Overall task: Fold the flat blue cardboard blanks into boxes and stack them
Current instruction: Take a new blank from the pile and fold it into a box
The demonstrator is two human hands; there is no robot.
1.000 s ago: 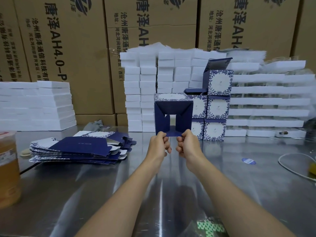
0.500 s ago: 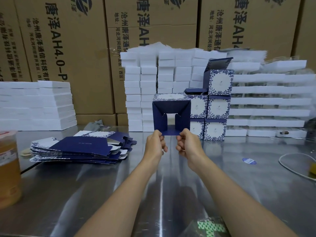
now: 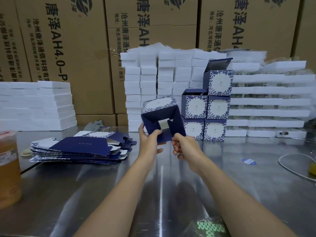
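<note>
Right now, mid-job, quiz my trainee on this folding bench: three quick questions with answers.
1. True or false: the left hand and the right hand both hold the half-folded box.
2. The pile of flat blanks lies: A) on the person's left, B) on the person's right, C) inside a brown carton.
3. How many folded boxes make up the stack behind the hands?
Key: 1 true; 2 A; 3 five.

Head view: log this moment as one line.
box: tilted, bottom open, above table | left hand: grips box | right hand: pinches bottom flap | blanks: piled at left
</note>
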